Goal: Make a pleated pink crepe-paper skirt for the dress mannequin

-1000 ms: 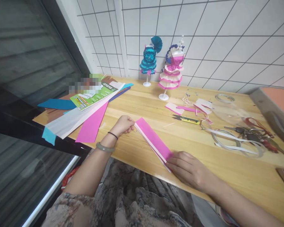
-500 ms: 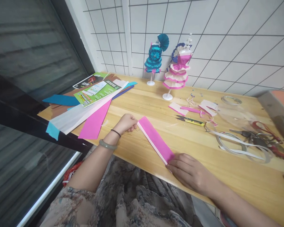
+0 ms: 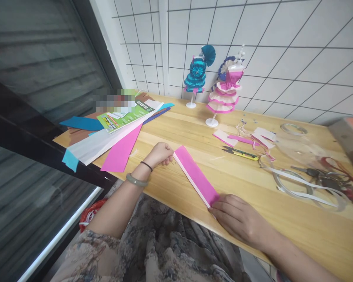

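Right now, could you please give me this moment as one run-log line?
left hand: pinching far corner of pink strip | right hand: fingers over near end | nearby: yellow-handled snips on table

The paper strip (image 3: pixel 195 174) is pink — white along one edge.

Yellow and pale lettering crosses a green printed booklet (image 3: pixel 128 117) at ten o'clock from the center, with more on its dark band (image 3: pixel 145 106), all too small and blurred to read.
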`<state>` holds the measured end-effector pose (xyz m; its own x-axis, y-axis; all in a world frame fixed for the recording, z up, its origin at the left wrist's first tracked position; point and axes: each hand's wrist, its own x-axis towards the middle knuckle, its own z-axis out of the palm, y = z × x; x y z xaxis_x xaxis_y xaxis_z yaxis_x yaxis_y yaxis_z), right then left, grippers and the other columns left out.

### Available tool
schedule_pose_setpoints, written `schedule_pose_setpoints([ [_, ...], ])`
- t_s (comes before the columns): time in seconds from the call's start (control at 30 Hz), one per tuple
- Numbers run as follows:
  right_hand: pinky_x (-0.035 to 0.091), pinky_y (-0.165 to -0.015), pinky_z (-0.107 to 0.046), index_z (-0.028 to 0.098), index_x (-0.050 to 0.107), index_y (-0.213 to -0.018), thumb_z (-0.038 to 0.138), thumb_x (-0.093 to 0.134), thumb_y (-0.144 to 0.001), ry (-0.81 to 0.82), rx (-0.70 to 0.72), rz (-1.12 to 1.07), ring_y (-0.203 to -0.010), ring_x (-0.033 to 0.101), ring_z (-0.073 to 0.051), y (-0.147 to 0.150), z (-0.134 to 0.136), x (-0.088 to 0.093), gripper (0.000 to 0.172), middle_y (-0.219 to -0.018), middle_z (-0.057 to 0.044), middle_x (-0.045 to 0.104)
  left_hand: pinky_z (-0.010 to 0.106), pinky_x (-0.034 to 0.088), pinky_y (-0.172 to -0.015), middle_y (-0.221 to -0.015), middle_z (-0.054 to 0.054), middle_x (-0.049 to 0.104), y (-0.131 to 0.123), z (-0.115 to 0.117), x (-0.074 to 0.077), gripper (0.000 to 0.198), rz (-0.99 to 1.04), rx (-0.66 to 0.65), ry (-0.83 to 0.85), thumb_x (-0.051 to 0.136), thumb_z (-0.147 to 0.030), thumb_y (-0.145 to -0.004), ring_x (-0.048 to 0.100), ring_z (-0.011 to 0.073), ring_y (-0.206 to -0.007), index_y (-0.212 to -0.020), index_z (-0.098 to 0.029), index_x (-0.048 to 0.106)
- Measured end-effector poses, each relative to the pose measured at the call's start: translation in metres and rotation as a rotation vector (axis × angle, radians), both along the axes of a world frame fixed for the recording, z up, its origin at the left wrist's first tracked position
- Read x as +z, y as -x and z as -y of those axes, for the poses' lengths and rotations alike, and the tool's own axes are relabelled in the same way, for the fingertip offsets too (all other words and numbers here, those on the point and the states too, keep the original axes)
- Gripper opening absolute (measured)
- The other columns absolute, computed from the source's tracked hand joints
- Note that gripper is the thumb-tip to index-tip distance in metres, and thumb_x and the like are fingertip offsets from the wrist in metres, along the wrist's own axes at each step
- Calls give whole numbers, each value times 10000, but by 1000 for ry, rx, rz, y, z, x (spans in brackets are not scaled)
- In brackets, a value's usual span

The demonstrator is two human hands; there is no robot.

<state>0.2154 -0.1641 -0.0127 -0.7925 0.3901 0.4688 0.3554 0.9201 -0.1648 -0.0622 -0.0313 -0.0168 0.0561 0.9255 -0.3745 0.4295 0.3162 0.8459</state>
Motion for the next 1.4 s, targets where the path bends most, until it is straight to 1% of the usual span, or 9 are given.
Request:
schedule_pose_setpoints([
  [0.17,501,-802,-373,105,637,-1003,103,459,-883,9,-1,13,-920,605,-203,-1,0,-1,215,-883,-115,679,189,317,-338,-388,-6,526,2,-3,-4,147,8,3,-8,517,-166,-687,452,89,-314,-542,-146,505],
  [0.3,509,-796,-361,108,646,-982,112,453,-888,-7,-8,8,-902,610,-200,0,0,0,214,-875,-115,684,183,325,-343,-397,3,535,4,-4,-7,142,12,-5,-12,517,-182,-681,467,89,-326,-546,-140,520],
  [0.43,514,-791,-358,106,647,-984,110,462,-883,-4,-12,2,-901,611,-202,0,1,0,211,-877,-117,685,182,323,-338,-371,3,515,3,-3,-5,144,-2,4,-4,506,-165,-674,459,90,-318,-533,-137,520],
  [0.63,518,-790,-365,102,649,-984,104,487,-867,-6,-15,6,-901,606,-211,-2,1,-3,200,-881,-116,684,182,338,-347,-382,-3,524,-1,-2,-1,132,-7,22,5,494,-121,-666,472,90,-329,-536,-142,495],
  [1.0,523,-792,-366,97,653,-970,95,492,-857,23,2,22,-893,611,-203,0,1,1,196,-867,-120,675,181,323,-338,-343,-12,489,0,-2,-5,134,-31,24,-22,523,-126,-662,451,90,-303,-531,-142,499],
  [1.17,527,-802,-341,124,664,-922,103,525,-847,51,-12,9,-889,623,-179,-1,1,1,159,-852,-104,677,172,314,-332,-415,-24,534,0,-2,-4,84,-11,44,-36,526,-101,-663,479,86,-323,-613,-152,480],
  [1.4,532,-806,-348,124,653,-916,100,535,-838,59,-21,16,-897,625,-179,-2,0,-3,144,-869,-96,679,160,291,-333,-455,-42,554,-3,0,-1,123,4,67,-44,530,-97,-679,482,80,-325,-735,-172,449],
])
